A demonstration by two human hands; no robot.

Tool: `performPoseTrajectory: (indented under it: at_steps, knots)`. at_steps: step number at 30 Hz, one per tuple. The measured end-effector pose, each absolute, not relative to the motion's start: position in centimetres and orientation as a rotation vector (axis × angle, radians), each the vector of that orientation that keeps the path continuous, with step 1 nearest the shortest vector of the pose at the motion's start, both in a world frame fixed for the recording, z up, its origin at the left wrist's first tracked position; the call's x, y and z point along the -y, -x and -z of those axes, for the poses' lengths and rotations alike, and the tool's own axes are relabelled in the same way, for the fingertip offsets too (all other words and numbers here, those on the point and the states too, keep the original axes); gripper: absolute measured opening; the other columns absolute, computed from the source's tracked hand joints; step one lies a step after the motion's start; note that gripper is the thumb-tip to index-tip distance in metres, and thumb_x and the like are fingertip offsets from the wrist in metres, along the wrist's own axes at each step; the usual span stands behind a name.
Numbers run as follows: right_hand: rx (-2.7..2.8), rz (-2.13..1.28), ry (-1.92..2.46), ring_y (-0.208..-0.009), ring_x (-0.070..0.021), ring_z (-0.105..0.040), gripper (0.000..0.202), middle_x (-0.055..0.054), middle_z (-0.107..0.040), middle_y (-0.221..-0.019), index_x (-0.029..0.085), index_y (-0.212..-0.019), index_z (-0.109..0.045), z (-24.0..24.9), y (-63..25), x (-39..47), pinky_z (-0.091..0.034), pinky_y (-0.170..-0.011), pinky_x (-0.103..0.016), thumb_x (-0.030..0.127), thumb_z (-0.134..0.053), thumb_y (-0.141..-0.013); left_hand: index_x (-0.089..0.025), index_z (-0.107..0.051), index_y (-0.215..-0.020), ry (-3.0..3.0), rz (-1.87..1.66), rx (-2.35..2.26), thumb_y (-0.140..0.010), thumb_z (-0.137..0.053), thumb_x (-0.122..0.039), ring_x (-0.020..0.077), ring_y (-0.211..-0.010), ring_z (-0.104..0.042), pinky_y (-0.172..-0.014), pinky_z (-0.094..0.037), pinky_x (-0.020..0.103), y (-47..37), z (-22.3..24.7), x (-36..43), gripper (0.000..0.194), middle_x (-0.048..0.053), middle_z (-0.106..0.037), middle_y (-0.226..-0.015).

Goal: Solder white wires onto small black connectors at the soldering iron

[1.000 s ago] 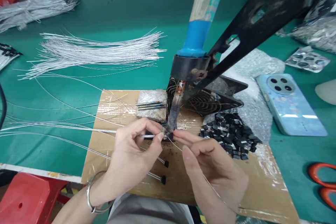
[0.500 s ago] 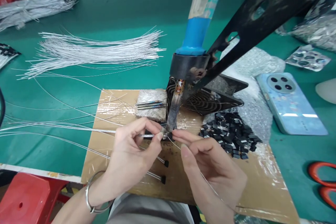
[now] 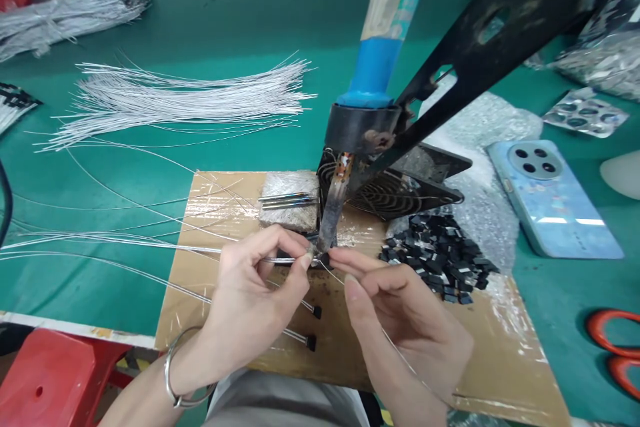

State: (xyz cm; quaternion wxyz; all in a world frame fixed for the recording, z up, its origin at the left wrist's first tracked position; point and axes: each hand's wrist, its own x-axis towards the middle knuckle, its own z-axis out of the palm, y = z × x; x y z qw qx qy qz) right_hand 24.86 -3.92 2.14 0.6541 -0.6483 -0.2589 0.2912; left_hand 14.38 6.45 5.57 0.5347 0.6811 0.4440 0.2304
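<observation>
My left hand (image 3: 267, 287) pinches thin white wires (image 3: 200, 249) between thumb and forefinger, close under the tip of a soldering iron (image 3: 333, 213). A small black connector (image 3: 324, 259) sits at the wire ends beside the iron's tip. My right hand (image 3: 405, 320) is closed on a strand of solder wire (image 3: 395, 347), which runs from under the tip back across the palm; its forefinger reaches to the connector. The exact contact at the tip is hidden by the fingertips. Two wired connectors (image 3: 311, 342) lie below my left hand on the cardboard (image 3: 200, 213).
A black stand arm (image 3: 480, 60) holds the iron over the cardboard. Black connectors (image 3: 440, 257) are heaped at right, near a blue phone (image 3: 557, 200) and red-handled scissors (image 3: 613, 333). A bundle of white wires (image 3: 195, 97) lies behind; a small fan (image 3: 395, 187) stands behind the iron.
Almost nothing differs. Both hands hold their places at the iron's tip, and the view has shifted very slightly.
</observation>
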Motion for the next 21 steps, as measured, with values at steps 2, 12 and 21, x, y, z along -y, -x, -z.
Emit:
performPoseTrajectory:
  at_steps: [2, 12, 21]
  knots:
    - [0.592, -0.660, 1.463, -0.098, -0.0194, -0.075, 0.016, -0.001, -0.078, -0.110, 0.025, -0.078, -0.061, -2.12, -24.90, 3.93, -0.058, -0.091, -0.031, 0.021, -0.068, -0.091, -0.017, -0.066, -0.074, -1.616, -0.551, -1.051, -0.086, -0.063, -0.012, 0.0183, -0.078, -0.067, -0.062, -0.045, 0.027, -14.34, -5.50, -6.43, 0.013, 0.002, -0.068, -0.076]
    - [0.614, -0.653, 1.489, -0.096, -0.0243, -0.076, 0.015, -0.005, -0.078, -0.110, 0.024, -0.077, -0.061, -1.89, -25.05, 3.96, -0.059, -0.091, -0.039, 0.022, -0.070, -0.089, -0.017, -0.065, -0.075, -1.618, -0.521, -1.057, -0.086, -0.063, -0.012, 0.0191, -0.081, -0.068, -0.063, -0.046, 0.026, -14.48, -5.40, -6.62, 0.012, 0.002, -0.069, -0.077]
    - [0.621, -0.651, 1.485, -0.097, -0.0236, -0.076, 0.014, -0.005, -0.078, -0.109, 0.025, -0.078, -0.062, -1.84, -25.06, 4.02, -0.060, -0.087, -0.036, 0.021, -0.070, -0.089, -0.017, -0.066, -0.076, -1.641, -0.543, -1.061, -0.086, -0.063, -0.011, 0.0172, -0.079, -0.066, -0.062, -0.045, 0.026, -14.31, -5.43, -6.48, 0.012, 0.002, -0.070, -0.079]
